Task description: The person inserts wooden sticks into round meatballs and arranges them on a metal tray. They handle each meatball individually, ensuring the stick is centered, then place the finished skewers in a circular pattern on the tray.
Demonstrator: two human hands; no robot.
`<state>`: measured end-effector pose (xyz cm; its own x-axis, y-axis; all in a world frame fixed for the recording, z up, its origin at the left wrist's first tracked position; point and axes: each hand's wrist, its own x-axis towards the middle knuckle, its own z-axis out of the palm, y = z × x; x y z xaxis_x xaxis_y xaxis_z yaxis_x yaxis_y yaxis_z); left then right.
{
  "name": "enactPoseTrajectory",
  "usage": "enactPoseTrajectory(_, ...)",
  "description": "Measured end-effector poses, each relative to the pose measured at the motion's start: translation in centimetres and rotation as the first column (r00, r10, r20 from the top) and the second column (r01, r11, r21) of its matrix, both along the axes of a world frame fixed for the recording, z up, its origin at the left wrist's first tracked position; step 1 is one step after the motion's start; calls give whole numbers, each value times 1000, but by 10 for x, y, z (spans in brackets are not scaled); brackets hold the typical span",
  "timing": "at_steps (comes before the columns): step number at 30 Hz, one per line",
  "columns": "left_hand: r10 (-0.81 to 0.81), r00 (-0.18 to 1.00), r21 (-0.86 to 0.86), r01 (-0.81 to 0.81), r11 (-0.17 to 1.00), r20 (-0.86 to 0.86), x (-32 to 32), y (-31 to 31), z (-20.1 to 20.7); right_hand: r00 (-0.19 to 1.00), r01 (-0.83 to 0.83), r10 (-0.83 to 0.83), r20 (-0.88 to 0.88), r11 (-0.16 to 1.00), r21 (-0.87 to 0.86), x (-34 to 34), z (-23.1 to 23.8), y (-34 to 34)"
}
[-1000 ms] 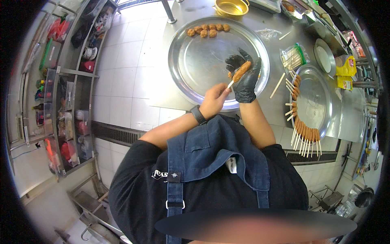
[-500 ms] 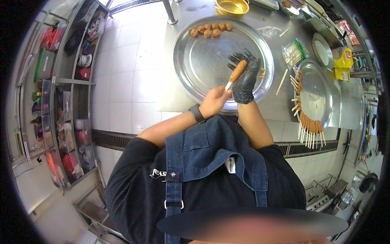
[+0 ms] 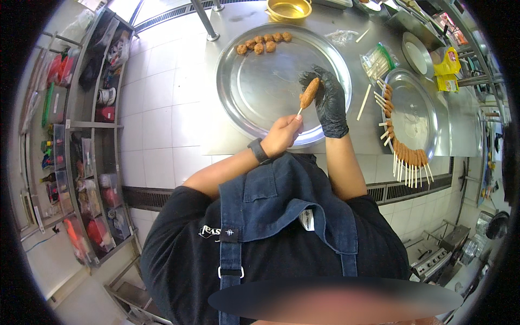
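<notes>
A minced-meat skewer is held over the large round metal tray, its meat end pointing up and away to the right. My bare left hand pinches the lower end of its thin stick. Beside the meat, my right hand in a black glove is cupped, fingers apart and partly hidden behind the skewer; whether it touches the meat I cannot tell. The meat looks uneven and bulges near the stick. At the tray's far left lie several meatballs in two rows.
Right of the tray, an oval metal platter carries several finished skewers along its edge, sticks outward. A loose stick, a bag of sticks and a crumpled plastic bag lie between. A golden bowl stands at the back.
The view has shifted slightly. The skewer has tilted more upright, and my gloved fingers have drawn in from a wider spread. The small meat bits on the tray's right no longer show.
</notes>
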<state>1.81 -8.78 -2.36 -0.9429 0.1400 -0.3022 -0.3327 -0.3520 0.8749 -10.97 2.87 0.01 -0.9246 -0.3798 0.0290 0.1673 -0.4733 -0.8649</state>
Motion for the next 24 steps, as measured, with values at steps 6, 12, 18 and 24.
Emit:
enactPoseTrajectory(6,-50,998,-103,45,994,-46,-7,28,-4,998,-58,59,19,998,-31,-6,2,31)
enactPoseTrajectory(12,-238,965,360,185,914,107,-14,49,2,962,-81,131,241,975,-206,-24,-6,56)
enactPoseTrajectory(18,-235,967,424,172,889,100,-18,79,8,984,11,13,180,992,-129,-20,-7,73)
enactPoseTrajectory(24,-191,974,482,108,869,126,-26,103,9,996,81,-76,43,988,-135,-12,6,71)
